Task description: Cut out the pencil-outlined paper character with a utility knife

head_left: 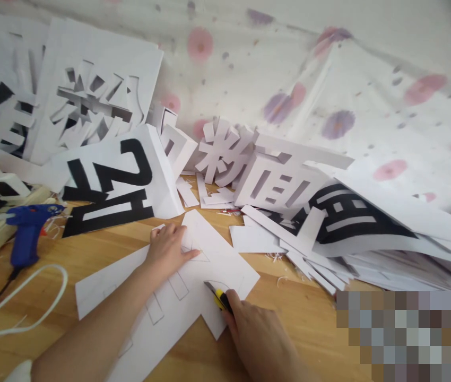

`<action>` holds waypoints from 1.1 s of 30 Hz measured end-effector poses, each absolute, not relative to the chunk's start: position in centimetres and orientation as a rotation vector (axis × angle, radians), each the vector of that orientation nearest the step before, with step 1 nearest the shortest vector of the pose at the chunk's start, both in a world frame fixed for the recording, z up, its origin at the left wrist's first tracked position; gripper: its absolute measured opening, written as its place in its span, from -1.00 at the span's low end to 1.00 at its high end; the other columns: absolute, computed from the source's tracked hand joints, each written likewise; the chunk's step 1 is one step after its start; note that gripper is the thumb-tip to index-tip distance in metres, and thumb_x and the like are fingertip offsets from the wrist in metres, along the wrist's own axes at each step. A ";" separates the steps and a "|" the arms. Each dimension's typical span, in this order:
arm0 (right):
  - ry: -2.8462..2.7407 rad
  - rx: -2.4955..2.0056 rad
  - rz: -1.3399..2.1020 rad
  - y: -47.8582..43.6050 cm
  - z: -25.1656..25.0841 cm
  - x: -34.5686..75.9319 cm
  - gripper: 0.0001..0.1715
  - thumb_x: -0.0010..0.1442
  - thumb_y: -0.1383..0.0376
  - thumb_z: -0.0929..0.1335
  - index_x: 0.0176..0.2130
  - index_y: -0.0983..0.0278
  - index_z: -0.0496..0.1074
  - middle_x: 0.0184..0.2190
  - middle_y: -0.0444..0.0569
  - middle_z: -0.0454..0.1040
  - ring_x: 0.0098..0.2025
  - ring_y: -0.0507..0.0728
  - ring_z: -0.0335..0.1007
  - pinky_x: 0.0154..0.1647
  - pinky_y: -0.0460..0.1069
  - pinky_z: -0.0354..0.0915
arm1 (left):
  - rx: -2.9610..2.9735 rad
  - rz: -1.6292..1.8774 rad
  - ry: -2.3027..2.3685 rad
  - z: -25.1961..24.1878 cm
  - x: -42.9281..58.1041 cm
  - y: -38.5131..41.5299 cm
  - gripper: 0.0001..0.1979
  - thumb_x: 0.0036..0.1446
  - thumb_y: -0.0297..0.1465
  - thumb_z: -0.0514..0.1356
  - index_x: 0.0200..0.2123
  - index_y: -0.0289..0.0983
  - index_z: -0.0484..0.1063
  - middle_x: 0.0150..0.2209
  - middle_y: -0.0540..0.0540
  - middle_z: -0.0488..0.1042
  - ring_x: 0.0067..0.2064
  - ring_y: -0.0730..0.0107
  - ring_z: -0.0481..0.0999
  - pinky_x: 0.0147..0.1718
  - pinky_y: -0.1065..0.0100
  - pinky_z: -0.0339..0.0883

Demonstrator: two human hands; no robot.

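A yellow and black utility knife (220,298) with its blade out is gripped in my right hand (255,331). The blade tip is at a curved pencil line on a white board (180,315), close to the board's right part. My left hand (170,248) lies on the upper part of the same board, thumb spread apart from the fingers, holding nothing. Pencilled rectangles and a triangle show on the board, and my left forearm covers some of the lines. From the frame alone I cannot tell whether the blade has gone into the board.
A blue glue gun (26,233) and a looped white cable (64,289) lie at left. Cut-out white characters (225,151) stand behind, beside a printed black-on-white sheet (110,185). Board offcuts (255,239) are heaped at right. The lower right corner is pixelated.
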State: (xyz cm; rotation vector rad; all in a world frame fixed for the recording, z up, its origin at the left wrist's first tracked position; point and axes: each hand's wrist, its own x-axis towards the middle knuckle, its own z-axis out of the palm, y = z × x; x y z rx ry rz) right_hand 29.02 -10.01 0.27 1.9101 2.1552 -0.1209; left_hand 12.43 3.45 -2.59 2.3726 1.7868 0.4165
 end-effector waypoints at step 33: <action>2.299 1.666 0.111 -12.3 -2.5 32.1 -0.44 0.06 0.50 0.24 0.08 0.33 0.22 -0.59 -0.01 0.48 -0.65 0.13 0.40 -0.77 -0.06 -0.13 | 2.274 0.362 1.835 -2.1 12.6 3.5 -0.27 -0.03 0.17 -0.12 -0.03 -0.24 0.35 -0.08 -0.28 0.39 0.02 -0.05 0.28 -0.04 -0.01 -0.03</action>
